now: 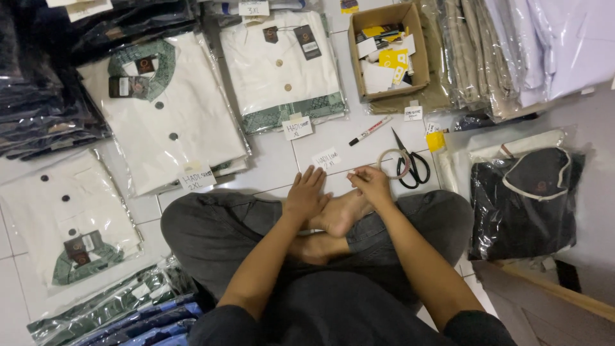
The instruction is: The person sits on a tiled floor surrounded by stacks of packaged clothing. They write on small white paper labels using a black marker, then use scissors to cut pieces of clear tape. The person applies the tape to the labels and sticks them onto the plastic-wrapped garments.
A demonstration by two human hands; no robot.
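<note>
On the tiled floor, between crossed legs: two bare hands are rested by the person's own feet.
Left hand [305,193]: laid flat over the bare foot [343,214], fingers stretched and slightly apart, tips pointed far, nothing held.
Right hand [371,184]: set just right of the left hand, fingers curled together with the tips pinched; whether anything small is pinched cannot be told.
Nearest paper label [326,159]: a small white slip lies flat on the tile just beyond the left hand's fingertips, apart from them.
Tape roll [389,163]: a clear ring lies just beyond the right hand, touching the scissors.
Scissors [410,162]: black-handled, blades pointed far, handles lying near, right of the tape roll.
Marker [369,131]: capped pen with a red band, laid slantwise on the tile, farther than the tape roll.
Cardboard box [418,48]: stood open at the far right, filled with white and yellow tags.
White shirts in clear bags [173,115]: stacks are laid out far left and far centre, green patterned trim on collar and hem, a handwritten slip at the near edge of each stack.
Third white shirt [61,211]: bagged, placed at the left, near the person's knee.
Dark garment in plastic [522,202]: placed right of the right knee.
Dark bagged stacks [45,102]: piled at the far left.
</note>
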